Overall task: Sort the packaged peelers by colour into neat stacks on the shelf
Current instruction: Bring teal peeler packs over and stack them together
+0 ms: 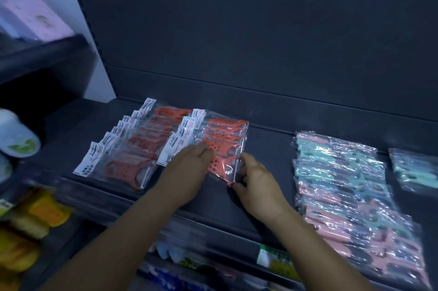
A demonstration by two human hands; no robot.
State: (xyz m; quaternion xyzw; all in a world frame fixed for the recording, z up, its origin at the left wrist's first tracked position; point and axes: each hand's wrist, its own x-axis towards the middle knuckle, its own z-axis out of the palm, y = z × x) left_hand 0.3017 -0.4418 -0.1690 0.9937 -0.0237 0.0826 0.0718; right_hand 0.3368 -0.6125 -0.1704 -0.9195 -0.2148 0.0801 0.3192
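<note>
Two overlapping rows of red packaged peelers lie on the dark shelf (260,148): a left row (132,151) and a right row (220,134). My left hand (187,172) rests flat on the front red packet (220,165) of the right row. The packet's right edge is pinched by my right hand (256,184) between thumb and fingers. A mixed pile of teal and pink packaged peelers (350,186) lies to the right. One teal packet (414,170) sits apart at the far right.
A white cylindrical container (16,136) stands at the left on a neighbouring shelf. Pink boxes (35,18) sit on a higher shelf at the upper left. Yellow goods (28,226) and other packets fill the shelves below. The shelf's back panel rises behind the rows.
</note>
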